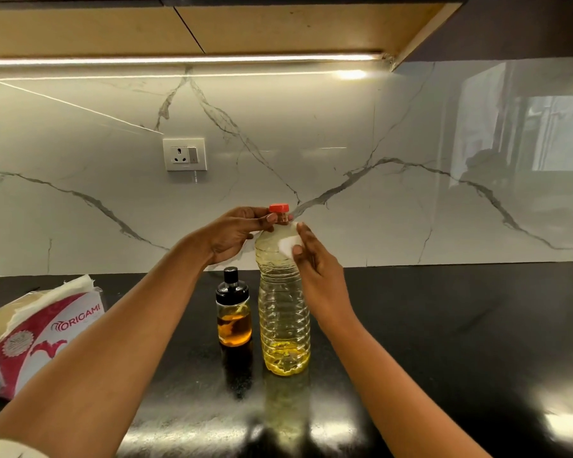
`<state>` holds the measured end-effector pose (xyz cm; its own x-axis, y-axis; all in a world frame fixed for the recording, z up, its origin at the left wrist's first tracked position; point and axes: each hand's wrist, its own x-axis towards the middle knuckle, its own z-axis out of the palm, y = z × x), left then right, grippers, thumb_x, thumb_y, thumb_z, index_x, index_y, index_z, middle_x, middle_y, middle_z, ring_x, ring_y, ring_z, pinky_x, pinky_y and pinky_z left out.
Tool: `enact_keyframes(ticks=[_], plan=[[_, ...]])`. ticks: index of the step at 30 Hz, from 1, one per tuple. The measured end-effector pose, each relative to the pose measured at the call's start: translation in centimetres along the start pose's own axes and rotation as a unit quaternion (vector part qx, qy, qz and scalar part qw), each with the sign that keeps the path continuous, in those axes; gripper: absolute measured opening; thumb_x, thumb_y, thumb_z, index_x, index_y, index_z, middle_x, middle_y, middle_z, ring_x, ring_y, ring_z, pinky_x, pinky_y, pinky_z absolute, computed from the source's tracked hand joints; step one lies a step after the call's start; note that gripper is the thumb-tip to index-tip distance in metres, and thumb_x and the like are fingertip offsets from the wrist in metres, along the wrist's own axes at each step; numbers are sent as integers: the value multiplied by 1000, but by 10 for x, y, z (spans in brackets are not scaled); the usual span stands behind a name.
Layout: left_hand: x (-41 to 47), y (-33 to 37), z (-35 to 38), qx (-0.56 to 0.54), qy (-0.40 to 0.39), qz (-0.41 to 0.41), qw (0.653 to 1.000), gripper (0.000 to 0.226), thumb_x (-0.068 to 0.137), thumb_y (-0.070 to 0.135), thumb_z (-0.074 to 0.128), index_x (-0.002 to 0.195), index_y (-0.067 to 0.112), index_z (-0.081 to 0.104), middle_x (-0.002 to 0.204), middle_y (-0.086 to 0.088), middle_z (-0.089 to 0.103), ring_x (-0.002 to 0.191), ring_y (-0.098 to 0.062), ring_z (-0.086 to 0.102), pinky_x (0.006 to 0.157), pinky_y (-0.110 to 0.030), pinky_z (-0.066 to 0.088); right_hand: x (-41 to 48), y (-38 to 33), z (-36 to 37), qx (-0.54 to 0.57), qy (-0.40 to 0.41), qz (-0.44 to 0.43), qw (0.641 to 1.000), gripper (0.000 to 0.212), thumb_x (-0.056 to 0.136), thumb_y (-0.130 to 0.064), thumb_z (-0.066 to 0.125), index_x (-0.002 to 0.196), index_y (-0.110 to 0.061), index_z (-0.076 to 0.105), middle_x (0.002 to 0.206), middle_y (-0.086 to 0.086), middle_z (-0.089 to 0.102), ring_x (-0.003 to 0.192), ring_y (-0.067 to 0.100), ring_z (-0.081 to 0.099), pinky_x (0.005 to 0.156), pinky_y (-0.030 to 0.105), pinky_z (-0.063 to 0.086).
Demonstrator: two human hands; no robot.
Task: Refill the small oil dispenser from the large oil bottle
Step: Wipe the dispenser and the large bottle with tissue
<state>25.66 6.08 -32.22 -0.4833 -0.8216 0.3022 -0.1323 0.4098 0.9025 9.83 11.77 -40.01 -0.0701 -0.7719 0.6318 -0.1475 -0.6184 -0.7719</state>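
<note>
**Black table under marble wall: both grips on the big bottle**

Glossy black table point(444, 325) runs along a veined marble wall with a socket point(185, 154) set in it. From my remote seat, far left I see a torn-open red and white tissue pack point(37, 335) lying on the table. My left grip point(235, 234) is up at the neck of the large oil bottle point(283, 312), fingers curled round it just below the red cap point(279, 208), which is on. Below that hand, the small oil dispenser point(234, 312) stands upright, black lid on, amber oil in its lower part, just beside the bottle's left flank. The bottle stands upright, with yellow oil only near its base. My right grip point(315, 259) pinches a white wad point(290, 242) against the bottle's shoulder.
</note>
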Motion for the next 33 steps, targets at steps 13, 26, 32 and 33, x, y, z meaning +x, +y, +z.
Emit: enact_keyframes(ticks=[13, 26, 32, 33], plan=[[5, -12, -9, -58, -51, 38, 996, 61, 50, 51, 88, 100, 20, 76, 109, 2, 72, 102, -10, 63, 88, -22, 47, -29, 12, 12, -131, -88, -75, 985, 74, 93, -50, 28, 140, -38, -28, 152, -16, -28, 141, 4, -10, 113, 25, 9], [2, -8, -13, -75, -84, 44, 993, 47, 60, 46, 84, 101, 23, 76, 108, 5, 72, 96, -4, 66, 78, -14, 50, -20, 13, 13, -112, -87, -22, 990, 99, 82, -50, 61, 148, -32, -11, 152, -9, 15, 125, 0, 26, 98, 12, 27], [-7, 1, -7, -77, -55, 26, 995, 31, 84, 16, 50, 102, 17, 74, 106, 4, 73, 96, -5, 66, 73, -12, 49, 6, 19, 4, -17, -103, 100, 989, 86, 63, -37, 85, 132, -27, 34, 121, -4, 56, 115, 18, 55, 92, 31, 50], [-8, 2, -4, -67, -45, 28, 996, 31, 84, 18, 50, 107, 16, 71, 106, 4, 72, 98, -5, 65, 76, -12, 48, 5, 18, 5, -29, -84, 98, 991, 84, 64, -35, 85, 131, -27, 34, 119, -5, 56, 113, 16, 56, 89, 28, 50]])
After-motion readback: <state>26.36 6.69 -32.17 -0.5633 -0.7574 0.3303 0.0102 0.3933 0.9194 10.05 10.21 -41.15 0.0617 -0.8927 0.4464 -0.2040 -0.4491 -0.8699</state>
